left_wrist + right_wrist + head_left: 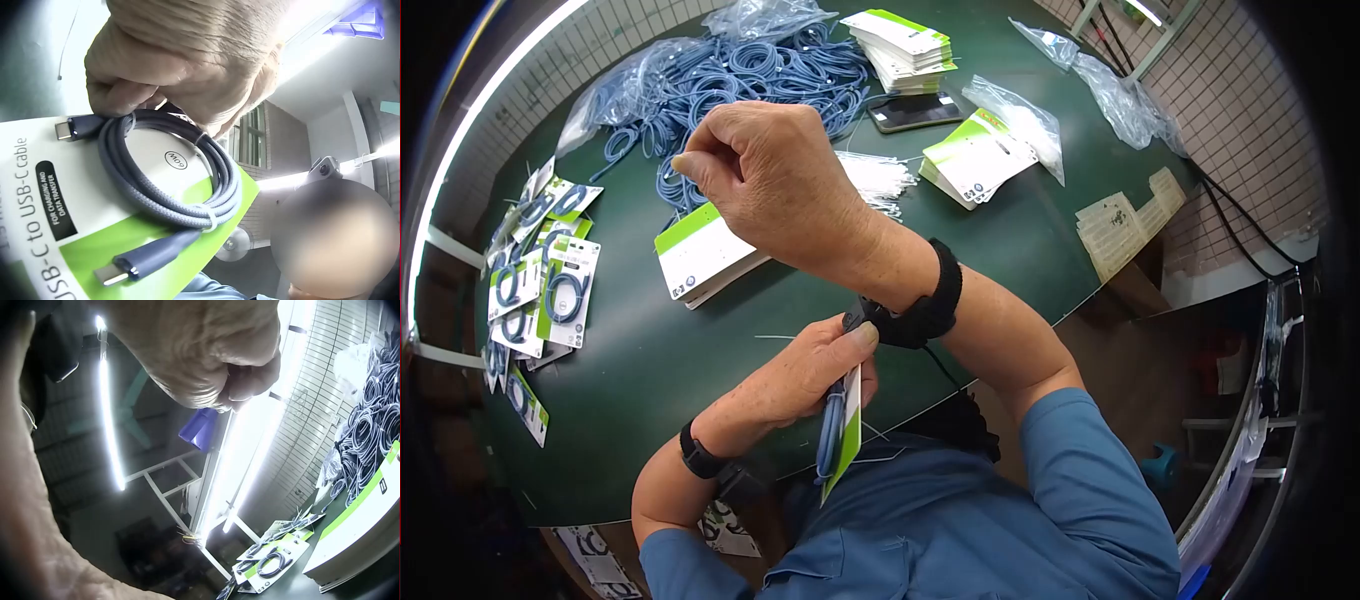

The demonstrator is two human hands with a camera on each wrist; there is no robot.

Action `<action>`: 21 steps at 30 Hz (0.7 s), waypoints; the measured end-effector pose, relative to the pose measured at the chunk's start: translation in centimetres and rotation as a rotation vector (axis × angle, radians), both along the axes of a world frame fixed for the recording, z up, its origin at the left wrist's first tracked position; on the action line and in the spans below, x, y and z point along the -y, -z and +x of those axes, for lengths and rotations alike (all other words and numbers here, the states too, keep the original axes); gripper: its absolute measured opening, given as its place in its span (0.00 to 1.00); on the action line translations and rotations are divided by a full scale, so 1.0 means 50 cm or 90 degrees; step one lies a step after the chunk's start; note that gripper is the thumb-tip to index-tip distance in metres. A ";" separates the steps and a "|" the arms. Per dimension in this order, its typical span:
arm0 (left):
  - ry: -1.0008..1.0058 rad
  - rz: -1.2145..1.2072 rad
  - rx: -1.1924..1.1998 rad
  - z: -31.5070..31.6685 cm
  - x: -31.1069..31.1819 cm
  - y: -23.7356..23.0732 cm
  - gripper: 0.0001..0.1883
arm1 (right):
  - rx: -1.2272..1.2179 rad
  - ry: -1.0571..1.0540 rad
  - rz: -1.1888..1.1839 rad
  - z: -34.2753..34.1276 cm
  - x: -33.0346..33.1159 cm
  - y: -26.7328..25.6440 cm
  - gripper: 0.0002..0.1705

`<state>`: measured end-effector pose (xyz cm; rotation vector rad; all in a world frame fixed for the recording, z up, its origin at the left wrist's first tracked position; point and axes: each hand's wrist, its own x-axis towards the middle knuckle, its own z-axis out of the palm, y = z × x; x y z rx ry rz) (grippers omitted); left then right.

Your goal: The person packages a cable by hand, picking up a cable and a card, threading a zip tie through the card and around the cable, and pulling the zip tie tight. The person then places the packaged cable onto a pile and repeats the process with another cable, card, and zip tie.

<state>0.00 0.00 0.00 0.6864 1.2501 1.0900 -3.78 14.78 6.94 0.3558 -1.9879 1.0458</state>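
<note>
My left hand (815,365) grips a white-and-green card (81,250) with a coiled blue USB-C cable (150,200) lying against it, near the table's front edge. White ties bind the coil, and both metal plugs show in the left wrist view. A thin white tie (775,337) sticks out beside this hand. My right hand (775,185) is raised over the table, fingers curled in and thumb close to the index finger. Nothing shows between those fingers in the head or right wrist view. Below it lies a stack of cards (705,260).
A heap of blue cables (750,70) fills the back left. Carded cables (565,290) pile up at the left. White ties (880,180), a phone (915,112), more cards (975,155) and another card stack (900,50) lie toward the back. Plastic bags (1125,100) are at the right.
</note>
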 end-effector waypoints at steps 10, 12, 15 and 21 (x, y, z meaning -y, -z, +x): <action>-0.037 0.021 0.103 0.025 0.009 -0.007 0.36 | 0.099 -0.070 -0.056 0.017 0.013 0.004 0.07; -0.025 0.044 0.088 0.026 0.017 -0.014 0.35 | 0.104 -0.076 -0.056 0.017 0.006 0.003 0.07; -0.037 0.028 0.217 0.026 0.029 -0.036 0.36 | 0.251 -0.157 -0.203 0.022 -0.016 -0.006 0.10; 0.008 0.063 0.190 0.008 0.013 -0.009 0.36 | 0.265 -0.192 -0.247 0.029 -0.011 -0.018 0.12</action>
